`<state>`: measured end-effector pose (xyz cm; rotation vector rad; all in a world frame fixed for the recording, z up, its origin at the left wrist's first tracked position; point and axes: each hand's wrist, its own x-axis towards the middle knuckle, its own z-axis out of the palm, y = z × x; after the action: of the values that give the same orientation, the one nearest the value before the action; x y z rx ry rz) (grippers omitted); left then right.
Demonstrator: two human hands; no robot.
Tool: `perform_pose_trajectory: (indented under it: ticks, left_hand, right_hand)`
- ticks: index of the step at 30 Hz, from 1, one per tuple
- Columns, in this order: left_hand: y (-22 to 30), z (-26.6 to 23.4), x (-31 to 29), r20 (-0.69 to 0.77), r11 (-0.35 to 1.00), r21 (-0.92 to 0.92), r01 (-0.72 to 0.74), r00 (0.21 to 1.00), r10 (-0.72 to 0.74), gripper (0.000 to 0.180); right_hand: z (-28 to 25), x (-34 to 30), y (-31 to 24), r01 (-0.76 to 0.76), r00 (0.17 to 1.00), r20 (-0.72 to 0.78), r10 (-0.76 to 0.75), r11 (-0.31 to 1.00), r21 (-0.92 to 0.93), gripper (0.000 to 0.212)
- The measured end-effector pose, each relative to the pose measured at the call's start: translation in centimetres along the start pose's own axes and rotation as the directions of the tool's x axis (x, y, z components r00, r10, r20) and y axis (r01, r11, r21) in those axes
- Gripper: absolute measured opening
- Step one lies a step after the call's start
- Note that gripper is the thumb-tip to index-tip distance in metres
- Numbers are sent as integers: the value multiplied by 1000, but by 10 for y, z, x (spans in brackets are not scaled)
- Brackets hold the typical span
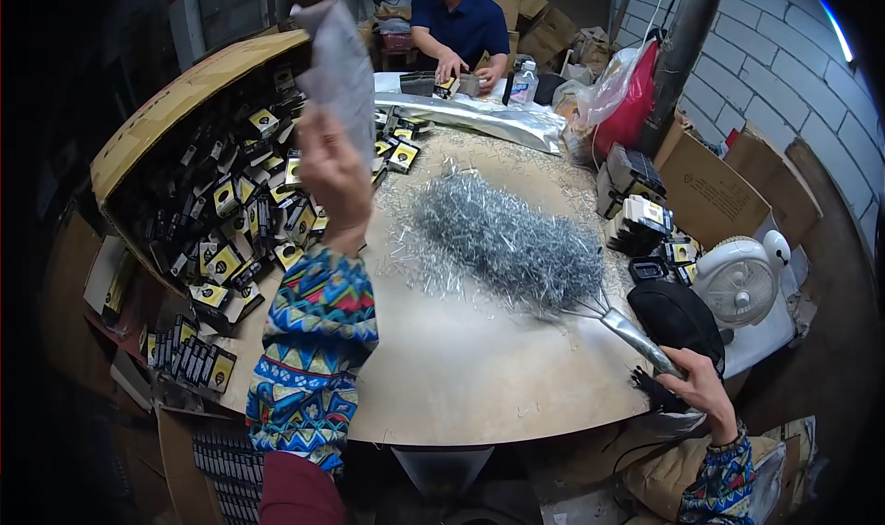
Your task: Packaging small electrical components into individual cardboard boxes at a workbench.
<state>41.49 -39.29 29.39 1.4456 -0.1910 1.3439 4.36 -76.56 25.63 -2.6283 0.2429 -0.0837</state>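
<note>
My left hand [335,170] is raised over the left side of the table, its fingers closed on a greyish, crumpled sheet or bag [341,78] that is blurred by motion. At the lower right, my right hand [701,385] grips the end of a metal hand fork [636,338] by its silver handle. The fork's thin tines reach into the near right end of a long heap of small, shiny wire-like metal pieces [507,235]. Loose pieces lie scattered around the heap on the pale tabletop [442,368].
Many small black-and-yellow boxes [223,200] spill from a large carton [129,147] at left. Across the table a person [461,27] handles a small box near a bottle [523,84]. A black bag [678,322] and white fan [740,281] stand at right.
</note>
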Motion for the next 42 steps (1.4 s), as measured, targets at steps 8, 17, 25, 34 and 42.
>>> perform_pose_trajectory:
  ticks: [8, 17, 25, 34, 42]
  left_hand:
    - [-7, 18, -89, 908, 996, -91, -7, 409, 86, 28]
    - [-58, 42, -47, 992, 909, -31, -416, -122, -22, 106]
    - [-28, -7, -78, 997, 951, 9, -311, 74, 15, 77]
    - [-50, -85, -74, 951, 993, 14, 114, 306, -48, 70]
    - [-41, -102, -78, 935, 924, 120, 362, 272, -228, 60]
  right_hand:
    - [-35, -19, -1, -143, 976, -113, 187, 938, 315, 45]
    - [-22, 30, -9, 341, 831, -545, 113, 671, 658, 48]
    - [37, 95, -68, 669, 717, -670, -193, 459, 584, 20]
    - [-8, 119, -145, 772, 593, -789, -162, 393, 499, 28]
    - [-4, 121, -186, 397, 780, -621, 81, 703, 590, 25]
